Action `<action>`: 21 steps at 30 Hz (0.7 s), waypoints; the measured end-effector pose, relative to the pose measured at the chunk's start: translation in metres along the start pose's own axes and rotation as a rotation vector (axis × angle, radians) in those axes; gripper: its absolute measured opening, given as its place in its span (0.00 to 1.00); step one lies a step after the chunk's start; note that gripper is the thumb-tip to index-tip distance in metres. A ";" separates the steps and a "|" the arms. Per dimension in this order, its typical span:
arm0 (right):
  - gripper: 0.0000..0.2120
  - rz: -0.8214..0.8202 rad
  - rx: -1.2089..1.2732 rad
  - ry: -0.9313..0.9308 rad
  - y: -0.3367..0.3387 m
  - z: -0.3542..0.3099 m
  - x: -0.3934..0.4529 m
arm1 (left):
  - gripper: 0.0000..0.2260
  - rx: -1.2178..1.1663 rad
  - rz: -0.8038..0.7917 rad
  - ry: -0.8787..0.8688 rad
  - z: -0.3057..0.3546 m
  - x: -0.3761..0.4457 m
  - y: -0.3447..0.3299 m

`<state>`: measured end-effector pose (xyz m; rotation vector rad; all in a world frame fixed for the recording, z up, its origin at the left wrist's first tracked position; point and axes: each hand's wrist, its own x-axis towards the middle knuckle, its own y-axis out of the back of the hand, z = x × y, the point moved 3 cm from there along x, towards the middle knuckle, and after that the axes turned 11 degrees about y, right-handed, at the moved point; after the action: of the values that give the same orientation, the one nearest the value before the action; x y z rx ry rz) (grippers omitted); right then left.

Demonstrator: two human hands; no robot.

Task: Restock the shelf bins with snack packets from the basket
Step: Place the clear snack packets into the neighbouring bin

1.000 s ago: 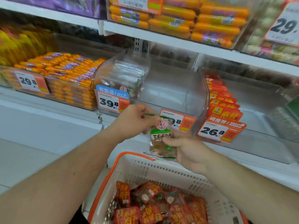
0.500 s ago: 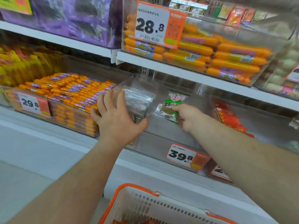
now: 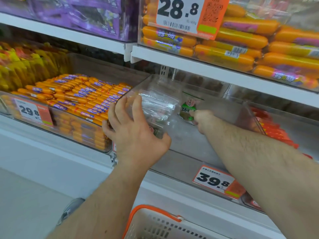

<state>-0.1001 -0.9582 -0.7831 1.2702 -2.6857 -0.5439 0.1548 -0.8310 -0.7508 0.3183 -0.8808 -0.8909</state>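
The green snack packet (image 3: 187, 109) sat at centre frame, deep inside the clear shelf bin (image 3: 233, 111), held upright near the bin's back. My right hand (image 3: 202, 120) had its grip pinched on the packet's lower edge, the forearm running down to the lower right of the frame. My left hand (image 3: 133, 130) rested at the bin's front left corner, its grip wide, fingers spread over the clear wall and thumb hooked over the front rim. Behind those fingers a stack of clear-wrapped packets (image 3: 155, 104) filled the left part of the same bin.

On the bin's front, lower right, hung an orange-and-white price tag (image 3: 215, 181) reading 39.8. To the left, a neighbouring bin held rows of orange sausages (image 3: 77, 97) with a 29.8 tag (image 3: 32, 112). Red packets (image 3: 272, 128) lay in the bin at the right edge. The white upper shelf (image 3: 207, 69) crossed the top of the frame, carrying larger orange sausages (image 3: 241, 47) behind a 28.8 tag (image 3: 186, 14), with purple packs (image 3: 77, 14) at upper left. At the bottom centre, the orange rim of the basket (image 3: 155, 213) showed, and pale floor (image 3: 25, 204) spread at lower left.
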 end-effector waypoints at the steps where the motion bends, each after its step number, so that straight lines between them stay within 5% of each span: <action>1: 0.18 0.005 0.000 0.005 -0.002 0.001 0.003 | 0.46 0.002 -0.003 -0.002 0.000 0.000 0.000; 12: 0.05 -0.088 0.129 -0.017 -0.010 -0.003 -0.008 | 0.46 0.017 -0.026 0.003 -0.002 0.002 0.000; 21: 0.10 -0.059 -0.003 0.014 0.004 -0.012 -0.030 | 0.49 -0.015 -0.101 0.004 -0.002 0.004 0.008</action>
<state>-0.0810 -0.9365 -0.7688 1.3511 -2.6426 -0.5430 0.1618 -0.8293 -0.7456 0.3544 -0.8596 -0.9898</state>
